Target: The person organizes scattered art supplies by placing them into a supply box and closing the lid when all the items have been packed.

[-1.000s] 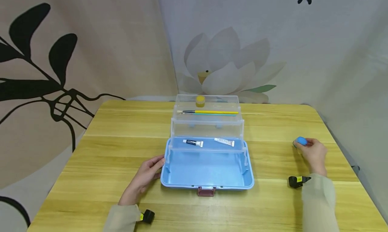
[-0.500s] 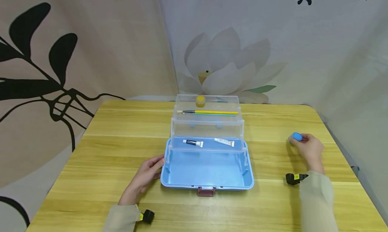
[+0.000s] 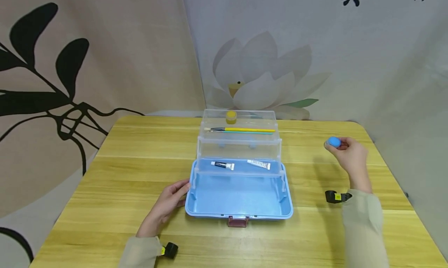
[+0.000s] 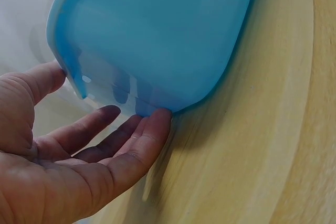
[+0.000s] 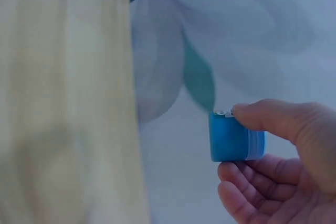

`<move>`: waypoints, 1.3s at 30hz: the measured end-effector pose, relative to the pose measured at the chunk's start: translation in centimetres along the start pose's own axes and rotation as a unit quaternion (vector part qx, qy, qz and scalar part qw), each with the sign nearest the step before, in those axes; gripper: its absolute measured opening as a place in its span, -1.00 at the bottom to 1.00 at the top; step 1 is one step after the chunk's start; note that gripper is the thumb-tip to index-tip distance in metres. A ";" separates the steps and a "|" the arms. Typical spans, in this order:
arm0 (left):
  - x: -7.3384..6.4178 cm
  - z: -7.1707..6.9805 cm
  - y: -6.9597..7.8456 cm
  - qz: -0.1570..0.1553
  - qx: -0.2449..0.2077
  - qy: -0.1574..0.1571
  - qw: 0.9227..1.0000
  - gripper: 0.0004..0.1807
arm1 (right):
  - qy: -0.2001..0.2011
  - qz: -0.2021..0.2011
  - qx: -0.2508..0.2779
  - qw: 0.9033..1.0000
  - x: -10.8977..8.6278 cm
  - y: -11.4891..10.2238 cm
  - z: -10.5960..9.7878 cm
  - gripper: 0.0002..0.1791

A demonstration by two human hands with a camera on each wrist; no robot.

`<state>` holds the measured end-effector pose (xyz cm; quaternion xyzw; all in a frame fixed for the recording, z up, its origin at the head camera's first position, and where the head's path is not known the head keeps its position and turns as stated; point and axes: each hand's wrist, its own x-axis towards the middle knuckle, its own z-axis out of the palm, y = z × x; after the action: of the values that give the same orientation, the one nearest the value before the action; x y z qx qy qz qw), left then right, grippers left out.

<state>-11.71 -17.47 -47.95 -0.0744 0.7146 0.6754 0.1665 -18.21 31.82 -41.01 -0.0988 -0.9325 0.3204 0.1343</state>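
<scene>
My right hand (image 3: 351, 157) pinches a small paint jar with a blue cap (image 3: 334, 142) between thumb and fingers, raised over the right side of the table. In the right wrist view the jar (image 5: 229, 138) is blue, with the thumb on one end and fingertips at its side. My left hand (image 3: 168, 204) rests against the left side of a blue toolbox (image 3: 239, 198) with its lid up and clear tiered trays. The left wrist view shows the thumb at the box's rim (image 4: 56, 51) and fingertips on its lower side, spread wide apart.
A yellow paint jar (image 3: 231, 117) and two paintbrushes (image 3: 245, 130) lie in the upper clear tray. Lower down are a black-labelled paint tube (image 3: 222, 165) and a white paint tube (image 3: 259, 164). A brown latch (image 3: 237, 221) projects from the box's front. Printed curtains stand behind the wooden table (image 3: 140, 155).
My right hand has carried the blue-capped paint jar up, farther back and slightly left. The left hand and the toolbox have stayed where they were.
</scene>
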 end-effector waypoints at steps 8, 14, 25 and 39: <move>-0.1 -0.1 0.0 0.000 -0.002 0.006 1.000 -0.45 | 0.005 -0.080 0.011 0.997 1.3 -4.5 0.4 -0.51; -0.4 -0.2 -0.1 0.004 0.003 0.010 1.000 -0.41 | -0.021 -0.098 0.041 0.994 2.3 -7.8 1.0 -0.52; -0.4 -0.1 -0.2 0.007 -0.006 0.007 1.000 -0.45 | -0.082 -0.155 0.062 0.983 4.3 -12.4 3.0 -0.60; -0.3 0.0 0.0 0.013 -0.006 -0.006 1.000 -0.44 | -0.149 -0.151 0.077 0.974 5.8 -14.8 6.7 -0.61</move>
<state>-11.42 -17.46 -47.84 -0.0621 0.7103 0.6824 0.1610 -27.27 18.08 -35.78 0.1028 -0.9186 0.3787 0.0480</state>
